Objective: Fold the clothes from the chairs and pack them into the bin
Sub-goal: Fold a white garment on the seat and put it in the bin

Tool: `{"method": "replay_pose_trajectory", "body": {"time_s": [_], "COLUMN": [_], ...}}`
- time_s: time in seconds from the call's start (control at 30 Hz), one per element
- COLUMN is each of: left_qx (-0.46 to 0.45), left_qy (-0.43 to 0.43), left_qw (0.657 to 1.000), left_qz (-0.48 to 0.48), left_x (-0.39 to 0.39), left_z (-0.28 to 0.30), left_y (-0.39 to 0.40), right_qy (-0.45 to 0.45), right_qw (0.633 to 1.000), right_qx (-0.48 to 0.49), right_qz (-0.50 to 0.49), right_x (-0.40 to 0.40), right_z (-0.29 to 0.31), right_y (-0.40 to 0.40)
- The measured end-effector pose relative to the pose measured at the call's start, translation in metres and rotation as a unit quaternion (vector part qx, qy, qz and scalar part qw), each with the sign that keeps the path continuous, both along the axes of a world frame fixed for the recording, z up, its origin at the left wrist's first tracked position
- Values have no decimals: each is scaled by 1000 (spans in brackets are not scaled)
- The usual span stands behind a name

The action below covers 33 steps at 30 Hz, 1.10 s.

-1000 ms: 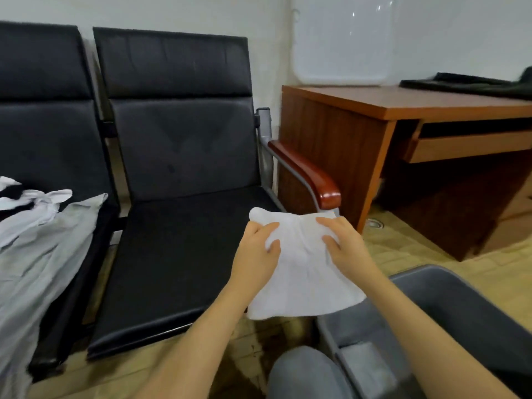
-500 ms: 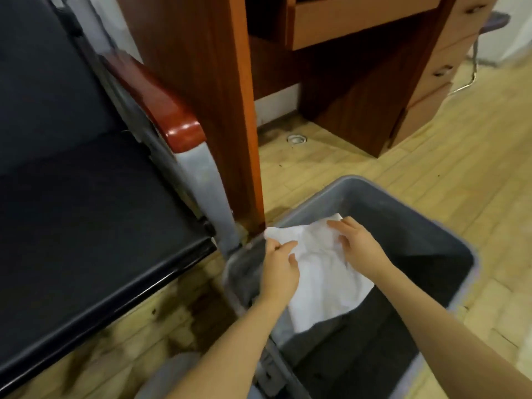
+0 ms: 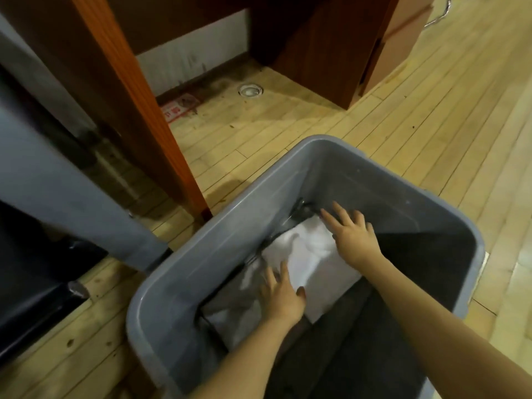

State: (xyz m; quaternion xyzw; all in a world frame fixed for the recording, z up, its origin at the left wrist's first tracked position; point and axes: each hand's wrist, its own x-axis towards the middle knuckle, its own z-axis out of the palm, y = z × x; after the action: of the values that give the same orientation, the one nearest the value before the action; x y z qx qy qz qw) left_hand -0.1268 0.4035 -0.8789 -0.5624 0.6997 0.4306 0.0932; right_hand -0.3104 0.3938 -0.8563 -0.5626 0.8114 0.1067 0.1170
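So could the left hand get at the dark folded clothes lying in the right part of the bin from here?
Probably yes. The left hand rests flat on the white garment inside the bin, right beside the dark clothes. Only the right forearm crosses above them, so it may need to shift.

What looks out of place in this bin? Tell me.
Nothing much. The white cloth lies folded in the bin against its left wall, under the left hand and right hand. A dark garment lies beside it.
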Motion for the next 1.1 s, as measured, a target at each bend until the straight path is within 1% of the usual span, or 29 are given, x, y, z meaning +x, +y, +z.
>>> {"method": "replay_pose_trajectory", "body": {"time_s": [0.03,0.1,0.2,0.27,0.4,0.5,0.7,0.8,0.9,1.0,1.1], "left_qx": [-19,-56,-143,-202,-285,-347,-438,-468,-489,-504,-509], "left_qy": [-42,-70,-56,-44,-38,-28,-34,-43,-57,-90,-110], "left_qw": [998,993,984,972,949,930,895,881,870,857,844], "left_qz": [-41,-78,-94,-110,-125,-120,-81,-45,9,59,124], "left_x": [3,10,19,29,62,96,188,243,307,379,457], "left_z": [-2,1,22,47,105,152,243,280,308,327,340], "left_y": [-1,-2,-9,-13,-17,-12,12,27,45,64,87], "right_qy": [-12,-32,-42,-48,-81,-85,-92,-123,-149,-168,-187], "right_qw": [1000,999,999,998,988,981,951,927,903,875,850], "right_qx": [3,-5,-23,-51,-126,-167,-258,-294,-316,-331,-321], "right_qz": [-6,-9,0,8,28,59,145,196,249,310,373], "right_x": [3,13,30,41,70,98,172,221,283,360,445], "right_z": [-4,-6,6,24,74,117,205,243,271,294,312], "right_y": [2,7,16,21,28,34,46,45,41,36,32]}}
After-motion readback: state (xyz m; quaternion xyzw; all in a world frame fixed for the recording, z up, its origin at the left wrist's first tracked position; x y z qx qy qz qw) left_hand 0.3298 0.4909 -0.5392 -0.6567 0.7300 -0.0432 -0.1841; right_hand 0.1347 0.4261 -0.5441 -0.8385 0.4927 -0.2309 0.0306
